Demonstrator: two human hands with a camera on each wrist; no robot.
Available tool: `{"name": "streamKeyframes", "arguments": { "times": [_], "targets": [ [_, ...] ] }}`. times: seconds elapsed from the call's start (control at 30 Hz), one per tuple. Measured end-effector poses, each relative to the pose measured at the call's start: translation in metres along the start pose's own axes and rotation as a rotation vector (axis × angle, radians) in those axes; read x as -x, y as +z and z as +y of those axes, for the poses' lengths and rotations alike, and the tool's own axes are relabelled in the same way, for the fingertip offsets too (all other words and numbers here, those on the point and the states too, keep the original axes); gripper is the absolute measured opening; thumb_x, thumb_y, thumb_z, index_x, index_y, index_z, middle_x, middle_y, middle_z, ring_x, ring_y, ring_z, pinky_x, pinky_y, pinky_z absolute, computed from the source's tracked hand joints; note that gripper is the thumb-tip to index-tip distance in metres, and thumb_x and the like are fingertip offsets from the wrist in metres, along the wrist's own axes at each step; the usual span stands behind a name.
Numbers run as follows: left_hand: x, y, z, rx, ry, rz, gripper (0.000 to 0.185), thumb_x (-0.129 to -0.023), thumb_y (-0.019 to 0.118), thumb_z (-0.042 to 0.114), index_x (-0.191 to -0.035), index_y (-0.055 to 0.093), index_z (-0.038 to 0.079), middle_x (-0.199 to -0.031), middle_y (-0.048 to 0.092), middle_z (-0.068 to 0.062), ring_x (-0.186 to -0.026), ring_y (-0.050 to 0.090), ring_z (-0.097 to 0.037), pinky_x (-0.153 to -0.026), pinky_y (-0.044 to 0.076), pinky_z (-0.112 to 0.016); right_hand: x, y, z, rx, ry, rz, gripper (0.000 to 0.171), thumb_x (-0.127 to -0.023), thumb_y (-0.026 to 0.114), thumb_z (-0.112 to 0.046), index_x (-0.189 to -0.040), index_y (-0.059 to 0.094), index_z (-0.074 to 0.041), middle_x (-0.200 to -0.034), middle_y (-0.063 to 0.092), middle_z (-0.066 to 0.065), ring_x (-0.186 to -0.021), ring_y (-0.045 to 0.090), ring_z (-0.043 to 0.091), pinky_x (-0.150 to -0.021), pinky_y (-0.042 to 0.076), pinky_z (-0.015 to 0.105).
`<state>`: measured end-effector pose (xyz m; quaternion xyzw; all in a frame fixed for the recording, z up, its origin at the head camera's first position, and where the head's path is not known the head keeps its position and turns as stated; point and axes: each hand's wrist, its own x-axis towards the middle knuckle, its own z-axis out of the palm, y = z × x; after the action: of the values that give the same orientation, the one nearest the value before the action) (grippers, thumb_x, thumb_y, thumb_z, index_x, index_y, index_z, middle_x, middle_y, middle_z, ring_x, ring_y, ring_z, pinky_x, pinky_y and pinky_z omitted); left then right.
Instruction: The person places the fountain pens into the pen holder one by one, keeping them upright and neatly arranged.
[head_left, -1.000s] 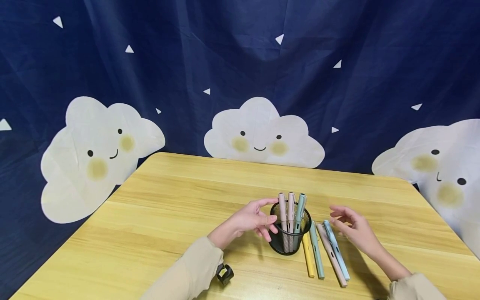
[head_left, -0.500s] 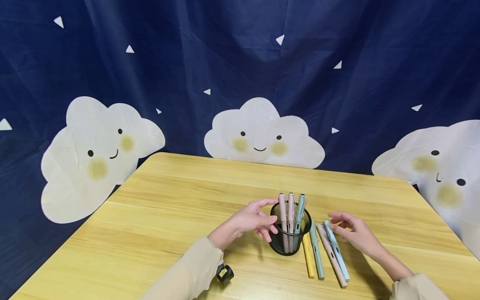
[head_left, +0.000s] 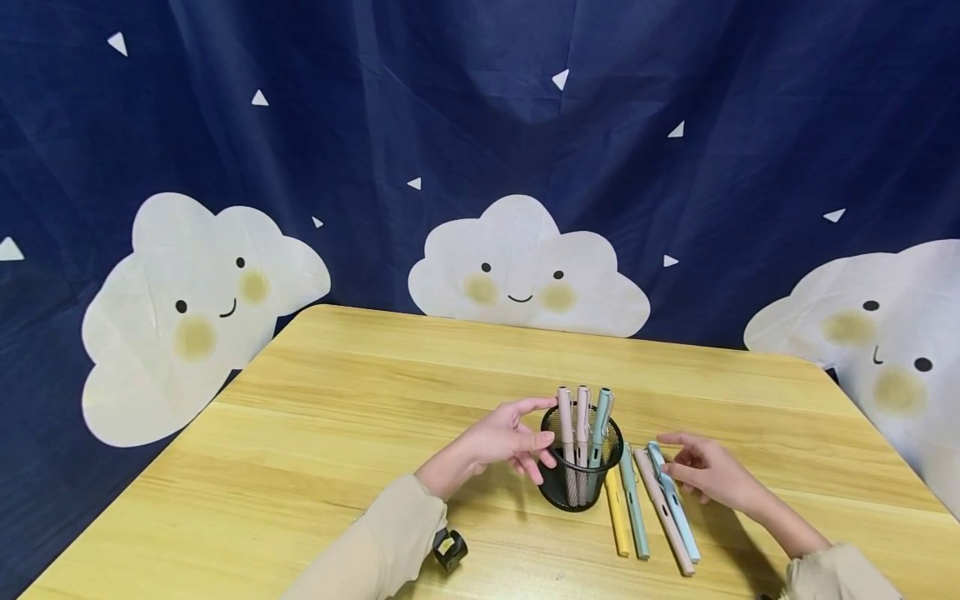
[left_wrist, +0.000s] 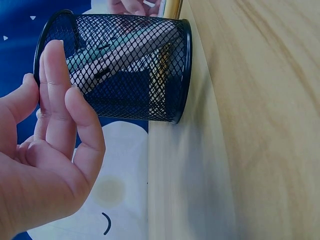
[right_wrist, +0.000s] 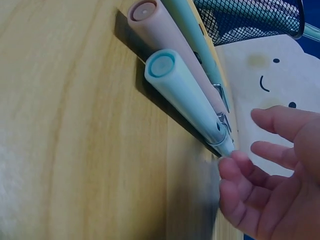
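Note:
A black mesh pen holder (head_left: 558,487) stands upright with two pale pink pens (head_left: 565,417) and a green pen (head_left: 602,417) in it. The left hand (head_left: 504,437) touches its left rim with extended thumb and index finger; the left wrist view shows the hand (left_wrist: 55,145) beside the mesh (left_wrist: 135,65). Right of the holder lie a yellow pen (head_left: 618,517), a green pen (head_left: 633,508), a pale pink pen (head_left: 666,517) and a light blue pen (head_left: 678,508). The right hand (head_left: 712,472) is at the light blue pen's capped end, its thumb (right_wrist: 280,122) apart from the fingers.
The wooden table (head_left: 322,417) extends left and behind the hands. A dark blue curtain (head_left: 480,100) with white smiling clouds (head_left: 525,283) hangs behind it. A black strap piece (head_left: 450,550) shows at the left sleeve (head_left: 382,533).
The right hand has lowered slightly onto the light blue pen's capped end, its thumb coming down over it. The left hand and the pen holder have stayed in place.

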<state>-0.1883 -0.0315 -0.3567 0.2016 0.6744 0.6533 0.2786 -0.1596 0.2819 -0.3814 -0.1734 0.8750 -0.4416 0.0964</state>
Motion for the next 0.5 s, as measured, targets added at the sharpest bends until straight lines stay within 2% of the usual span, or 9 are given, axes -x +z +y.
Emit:
{"name": "streamKeyframes", "arguments": {
  "times": [0.13, 0.33, 0.5],
  "targets": [
    [0.0003, -0.0001, -0.0003, -0.001, 0.0, -0.001, 0.055, -0.089, 0.055, 0.01, -0.138, 0.032, 0.014, -0.079, 0.065, -0.019, -0.051, 0.061, -0.017, -0.045, 0.048, -0.022, 0.0002, -0.002, 0.0034, 0.018, 0.024, -0.054, 0.056, -0.087, 0.058, -0.014, -0.127, 0.031, 0.016, -0.064, 0.052, 0.008, -0.047, 0.048, 0.012, -0.036, 0.044, 0.027],
    [0.0005, -0.0005, -0.0014, -0.018, 0.004, -0.004, 0.055, -0.089, 0.055, 0.01, -0.138, 0.032, 0.014, -0.079, 0.065, -0.018, -0.052, 0.061, -0.018, -0.048, 0.049, -0.024, -0.0001, -0.0043, 0.0059, -0.039, 0.016, -0.142, 0.062, -0.088, 0.057, -0.013, -0.131, 0.023, 0.015, -0.065, 0.053, 0.007, -0.046, 0.05, 0.013, -0.034, 0.045, 0.029],
    [-0.0003, -0.001, -0.0017, -0.019, 0.005, -0.014, 0.056, -0.089, 0.054, 0.01, -0.139, 0.03, 0.014, -0.079, 0.065, -0.018, -0.052, 0.061, -0.017, -0.048, 0.049, -0.023, -0.0005, -0.0067, 0.0059, -0.037, 0.046, -0.176, 0.069, -0.087, 0.059, -0.017, -0.134, 0.018, 0.012, -0.062, 0.052, 0.008, -0.043, 0.049, 0.013, -0.034, 0.046, 0.031]
  ]
}}
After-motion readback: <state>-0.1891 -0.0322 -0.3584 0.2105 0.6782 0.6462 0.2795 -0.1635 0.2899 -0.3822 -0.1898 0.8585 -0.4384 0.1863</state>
